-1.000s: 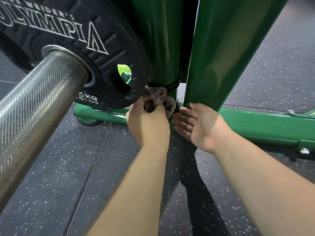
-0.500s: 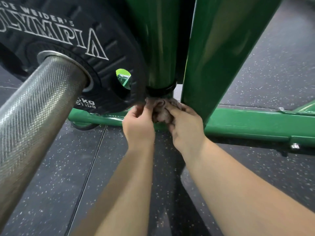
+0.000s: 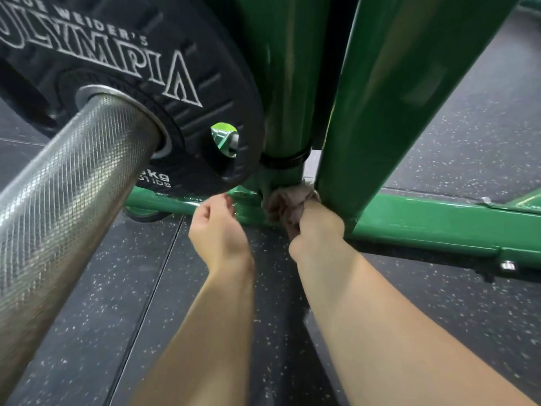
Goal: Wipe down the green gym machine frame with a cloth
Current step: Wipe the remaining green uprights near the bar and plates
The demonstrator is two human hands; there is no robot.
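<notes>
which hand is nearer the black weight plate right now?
Left. The left hand hangs just below the lower edge of the weight plate, holding nothing. The right hand is farther right, gripping the cloth at the base of the green frame.

Even indoor light; sheen on green frame [image 3: 395,92]; edges bowed.

weight plate [image 3: 123,68] reads "JOE WEIDER'S OLYMPIA", "kg"

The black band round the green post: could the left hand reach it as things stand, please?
Probably yes: the left hand holds nothing, just below the band, though the weight plate crowds its left side.
</notes>
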